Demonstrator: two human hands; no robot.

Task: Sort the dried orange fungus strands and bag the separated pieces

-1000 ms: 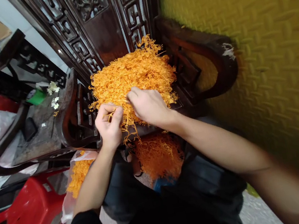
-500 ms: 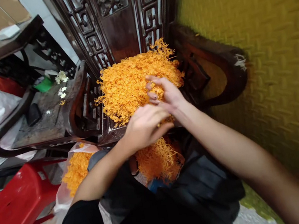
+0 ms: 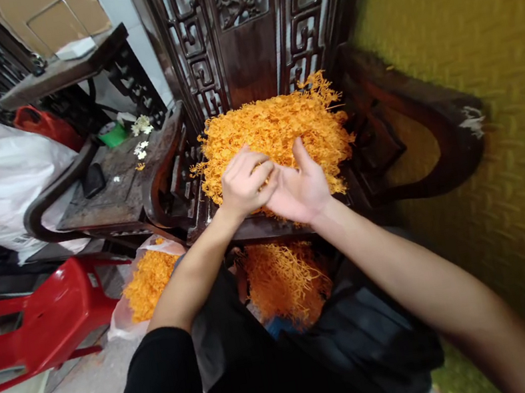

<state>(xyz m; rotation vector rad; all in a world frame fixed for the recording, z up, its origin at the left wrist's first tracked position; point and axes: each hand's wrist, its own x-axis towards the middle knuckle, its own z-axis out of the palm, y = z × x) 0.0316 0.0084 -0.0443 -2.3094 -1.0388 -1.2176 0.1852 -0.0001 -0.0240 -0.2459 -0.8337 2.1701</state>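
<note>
A heap of orange plastic-looking pieces [image 3: 274, 120], shaped like small flowers or sprigs, covers the seat of a carved dark wooden chair [image 3: 251, 56]. Over the heap's front edge my two hands meet. My left hand [image 3: 247, 182], back upward, has its fingers curled in against the fingers of the right; whatever it may hold is hidden. My right hand [image 3: 300, 190] is turned palm up, thumb raised and apart, the palm bare; its fingertips pass behind the left hand. Below the seat, between my legs, sits a pile of orange stem-like pieces [image 3: 285, 280].
A clear bag [image 3: 126, 319] of orange pieces stands at left beside a red plastic chair [image 3: 67, 312]. Farther left, another wooden chair holds green tape [image 3: 113, 135], white flower pieces [image 3: 141, 124] and a dark wallet-like object [image 3: 93, 180]. A yellow textured surface [image 3: 501, 80] borders the right.
The view has swung left, so things sit farther right. My right hand has turned palm up with its thumb out, and my left hand has come up over its fingers.
</note>
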